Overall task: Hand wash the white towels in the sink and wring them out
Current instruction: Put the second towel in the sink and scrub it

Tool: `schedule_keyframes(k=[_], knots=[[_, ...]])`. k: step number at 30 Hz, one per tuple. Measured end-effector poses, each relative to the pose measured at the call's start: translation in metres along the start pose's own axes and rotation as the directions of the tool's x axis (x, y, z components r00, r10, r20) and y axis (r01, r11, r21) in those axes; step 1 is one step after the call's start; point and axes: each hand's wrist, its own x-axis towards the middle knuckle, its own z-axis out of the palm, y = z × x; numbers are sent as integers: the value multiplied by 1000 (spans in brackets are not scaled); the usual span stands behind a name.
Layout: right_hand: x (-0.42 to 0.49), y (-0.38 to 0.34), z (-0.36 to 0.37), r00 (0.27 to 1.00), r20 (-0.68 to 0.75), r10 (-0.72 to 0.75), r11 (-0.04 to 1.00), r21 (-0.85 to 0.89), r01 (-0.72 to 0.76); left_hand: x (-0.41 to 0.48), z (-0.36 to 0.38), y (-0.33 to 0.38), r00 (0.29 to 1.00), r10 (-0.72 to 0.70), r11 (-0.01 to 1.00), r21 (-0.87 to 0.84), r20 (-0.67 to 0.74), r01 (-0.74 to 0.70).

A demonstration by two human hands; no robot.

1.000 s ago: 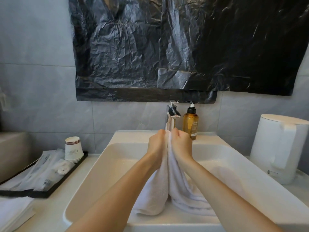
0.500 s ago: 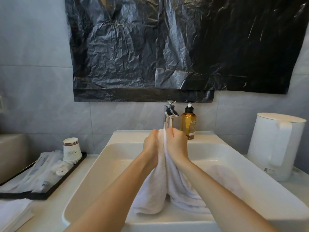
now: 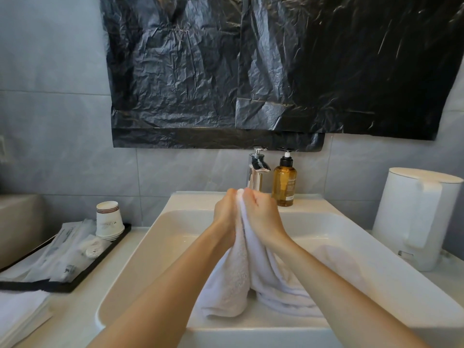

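Gripped the white towel (image 3: pixel 233 285) in the left hand (image 3: pixel 226 209) and right hand (image 3: pixel 262 214), both curled tight round its bunched top, near the tap (image 3: pixel 256 172). Let the lower folds rest in the sink (image 3: pixel 140 252). Judged mid-scrub; wringing not yet reached.

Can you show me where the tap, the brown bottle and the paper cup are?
tap (image 3: pixel 254 179), head view, on its shiny upright body.
brown bottle (image 3: pixel 285 188), head view, on its amber body.
paper cup (image 3: pixel 109 221), head view, on its white side.
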Motion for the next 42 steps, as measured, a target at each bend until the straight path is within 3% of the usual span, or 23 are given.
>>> schedule_keyframes(k=[2,6,7,11,15,16,19,21,24,28,32,36,40,42], knots=[[9,1,-4,988,-110,108,994,27,-106,-5,4,-2,997,-6,1000,25,71,4],[-14,-1,1,993,-15,-120,993,-12,120,-4,2,2,997,67,993,95,29,-69],[-15,-3,0,993,9,-118,993,-6,119,-3,0,2,996,81,991,110,20,-83],[10,2,-10,966,-156,206,974,124,-187,-10,5,0,987,22,991,123,161,-42],[-10,1,1,1000,-15,25,997,79,-24,-3,0,2,992,85,981,166,91,-99],[-8,1,1,999,-6,35,995,95,-34,-2,-1,2,992,77,981,170,102,-94],[14,5,-11,948,-140,287,942,221,-252,-9,2,-1,979,15,982,183,203,-53],[10,7,-12,953,-135,272,946,217,-239,-10,6,-1,978,30,978,197,207,-72],[-3,3,-4,990,-4,138,976,171,-135,-1,0,0,988,81,981,166,128,-102],[16,8,-12,934,-131,332,919,269,-289,-4,2,-5,975,31,973,217,222,-80],[1,7,-4,982,49,183,967,169,-189,5,-2,-4,985,97,972,199,146,-126],[14,10,-8,945,-71,320,917,273,-290,-2,0,-5,981,33,967,242,194,-80],[8,7,-13,912,209,353,874,273,-401,7,-7,-1,992,119,959,255,32,-124],[13,5,-20,896,172,409,814,375,-443,13,-14,-2,983,183,941,291,-1,-174]])
